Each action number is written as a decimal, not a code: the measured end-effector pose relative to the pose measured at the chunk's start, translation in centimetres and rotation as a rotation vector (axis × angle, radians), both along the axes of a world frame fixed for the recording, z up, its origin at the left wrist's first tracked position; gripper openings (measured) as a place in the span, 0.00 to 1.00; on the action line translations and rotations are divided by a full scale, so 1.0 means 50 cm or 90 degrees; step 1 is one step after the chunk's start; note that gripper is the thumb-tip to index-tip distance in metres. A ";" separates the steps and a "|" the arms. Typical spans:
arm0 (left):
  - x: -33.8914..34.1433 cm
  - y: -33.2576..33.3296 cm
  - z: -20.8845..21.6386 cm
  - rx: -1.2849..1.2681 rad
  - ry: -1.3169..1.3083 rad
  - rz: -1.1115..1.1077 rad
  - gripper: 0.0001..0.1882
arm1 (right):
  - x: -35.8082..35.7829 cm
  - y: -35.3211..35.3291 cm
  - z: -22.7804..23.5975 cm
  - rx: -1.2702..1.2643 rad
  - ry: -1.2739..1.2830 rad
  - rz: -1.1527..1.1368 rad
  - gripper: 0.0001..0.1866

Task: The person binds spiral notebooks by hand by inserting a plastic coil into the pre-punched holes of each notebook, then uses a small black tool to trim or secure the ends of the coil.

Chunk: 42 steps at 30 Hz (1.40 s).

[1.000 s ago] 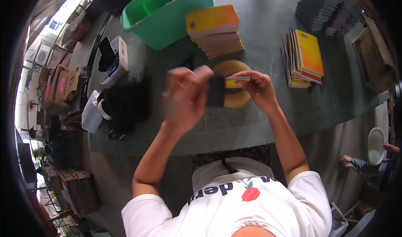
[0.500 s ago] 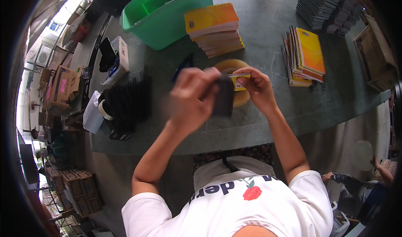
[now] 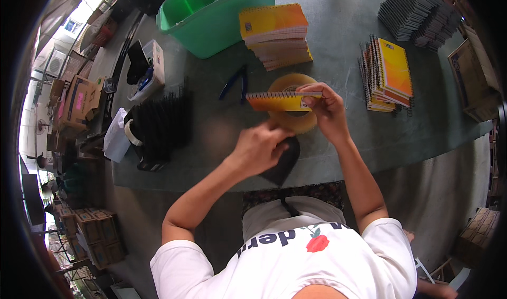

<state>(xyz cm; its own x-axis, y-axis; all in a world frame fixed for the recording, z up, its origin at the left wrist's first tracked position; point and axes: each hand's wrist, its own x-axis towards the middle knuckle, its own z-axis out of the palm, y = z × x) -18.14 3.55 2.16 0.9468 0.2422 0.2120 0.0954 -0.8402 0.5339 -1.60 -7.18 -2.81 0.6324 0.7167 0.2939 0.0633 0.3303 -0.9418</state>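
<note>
In my right hand [image 3: 328, 109] a spiral notebook [image 3: 282, 102] with a yellow-orange cover is pinched at its right end. Its coil binding runs along the top edge. Behind and beneath it a wide roll of tan tape [image 3: 296, 123] lies on the table. My left hand [image 3: 256, 148] is just below the notebook, fingers curled. A dark, flat, rounded piece [image 3: 285, 161] shows beside and under those fingers; whether they grip it is hidden. Blue-handled pliers [image 3: 235, 83] lie left of the notebook.
Beyond the tape stand a stack of yellow notebooks [image 3: 277, 45] and a green tub [image 3: 216, 27]. More spiral notebooks [image 3: 388, 74] sit at right, near dark coils [image 3: 409, 13] and a carton [image 3: 470, 74]. At left are black coils [image 3: 166, 124] and a white bin [image 3: 156, 69].
My left hand has moved down towards me, and the dark piece is lower too. The notebook, earlier mostly hidden behind them, now shows along its length in my right hand.
</note>
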 end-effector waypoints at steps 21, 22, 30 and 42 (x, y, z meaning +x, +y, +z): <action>0.061 0.076 0.063 0.275 -0.046 0.002 0.11 | -0.018 0.004 0.031 -0.049 -0.044 0.011 0.09; 0.061 0.081 0.067 0.286 -0.004 -0.011 0.11 | -0.019 0.004 0.037 -0.054 -0.036 0.015 0.09; 0.064 0.060 0.056 0.243 -0.109 0.015 0.11 | -0.013 0.002 0.035 -0.016 -0.027 -0.002 0.07; 0.072 0.046 0.046 0.176 -0.107 0.045 0.11 | -0.012 -0.007 0.014 -0.033 0.002 0.041 0.11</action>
